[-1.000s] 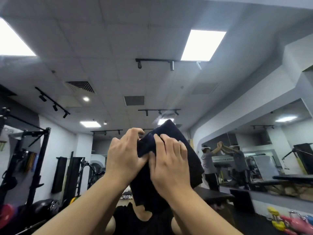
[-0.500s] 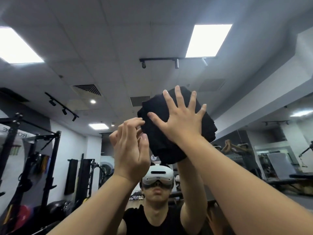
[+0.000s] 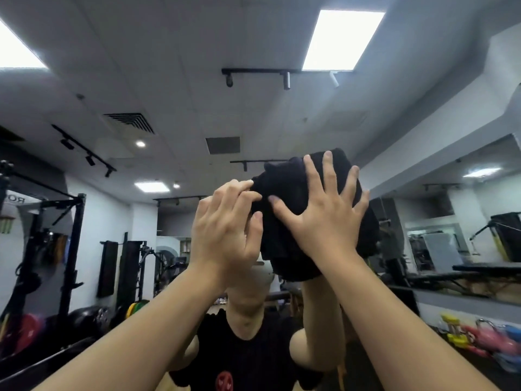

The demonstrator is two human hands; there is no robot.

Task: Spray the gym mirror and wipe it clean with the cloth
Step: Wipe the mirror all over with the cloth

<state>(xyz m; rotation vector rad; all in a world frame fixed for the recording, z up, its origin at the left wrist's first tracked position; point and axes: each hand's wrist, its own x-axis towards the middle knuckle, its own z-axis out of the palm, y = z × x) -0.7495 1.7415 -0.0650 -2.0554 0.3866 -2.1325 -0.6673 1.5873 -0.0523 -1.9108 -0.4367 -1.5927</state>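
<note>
Black cloth (image 3: 284, 221) lies flat against the mirror (image 3: 197, 66), spread under the right hand (image 3: 324, 218), whose straight, splayed fingers press it on. Just left, the left hand (image 3: 225, 232) pinches its bunched edge, seemingly gathering it for wiping.

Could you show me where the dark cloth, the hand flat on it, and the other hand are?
dark cloth (image 3: 284, 193): head view, upper left folds.
right hand (image 3: 324, 218): head view, back of hand.
left hand (image 3: 222, 235): head view, back of hand.
</note>
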